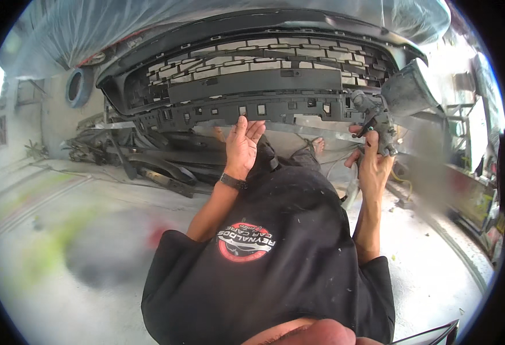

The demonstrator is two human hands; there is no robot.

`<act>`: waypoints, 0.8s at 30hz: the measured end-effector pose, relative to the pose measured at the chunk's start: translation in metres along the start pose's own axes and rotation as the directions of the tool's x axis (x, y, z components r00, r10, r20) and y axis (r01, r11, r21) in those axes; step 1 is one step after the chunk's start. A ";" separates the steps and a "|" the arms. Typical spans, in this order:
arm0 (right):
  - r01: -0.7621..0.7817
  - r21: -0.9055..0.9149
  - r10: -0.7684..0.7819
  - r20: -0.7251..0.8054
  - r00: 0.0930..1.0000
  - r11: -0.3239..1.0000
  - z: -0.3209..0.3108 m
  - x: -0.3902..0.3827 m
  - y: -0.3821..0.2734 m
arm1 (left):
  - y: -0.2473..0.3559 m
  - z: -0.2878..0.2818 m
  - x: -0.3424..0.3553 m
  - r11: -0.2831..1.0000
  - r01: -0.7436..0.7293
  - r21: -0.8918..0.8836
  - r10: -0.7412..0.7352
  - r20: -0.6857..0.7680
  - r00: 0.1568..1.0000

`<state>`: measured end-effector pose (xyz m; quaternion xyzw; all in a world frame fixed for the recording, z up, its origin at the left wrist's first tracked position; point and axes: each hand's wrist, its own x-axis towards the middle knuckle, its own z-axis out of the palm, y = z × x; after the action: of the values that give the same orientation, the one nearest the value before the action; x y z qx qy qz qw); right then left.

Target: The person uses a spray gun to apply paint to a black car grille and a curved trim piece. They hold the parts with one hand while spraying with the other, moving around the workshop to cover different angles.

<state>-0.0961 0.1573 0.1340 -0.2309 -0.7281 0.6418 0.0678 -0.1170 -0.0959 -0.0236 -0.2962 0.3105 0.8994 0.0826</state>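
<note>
A black plastic car grille [255, 81], with a mesh of slots and a lower strip of square openings, spans the upper middle. My left hand [244, 146] is raised to its lower edge, fingers stretched out and touching or nearly touching the strip. My right hand [373, 161] grips a grey, paint-crusted spray gun [382, 118] with a large cup [406, 86], just in front of the grille's right end. A hose hangs below the gun, partly hidden by my forearm.
Plastic sheeting [74, 31] covers something beyond the grille. Dark car parts [160, 169] lie at left behind my arm, near a blue-grey tire [78, 86]. Metal shelving or stands [459, 123] line the right side. A bare foot [318, 145] shows below the grille.
</note>
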 end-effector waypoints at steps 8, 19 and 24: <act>-0.075 0.273 0.039 0.137 0.990 0.959 -0.039 -0.004 0.044 | 0.012 -0.003 -0.002 0.990 0.087 0.109 -0.081 -0.059 0.995; -0.114 0.358 0.045 0.196 0.979 0.927 -0.089 -0.011 0.141 | 0.030 0.001 -0.003 0.983 0.139 0.120 -0.121 -0.148 0.982; -0.051 0.420 0.023 0.072 0.997 0.906 -0.090 -0.009 0.172 | 0.030 0.012 -0.005 0.984 0.116 0.138 -0.105 -0.086 0.991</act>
<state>-0.0094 0.2466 -0.0148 -0.2038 -0.5695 0.7923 0.0801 -0.1287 -0.1126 0.0023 -0.3414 0.3601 0.8567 0.1411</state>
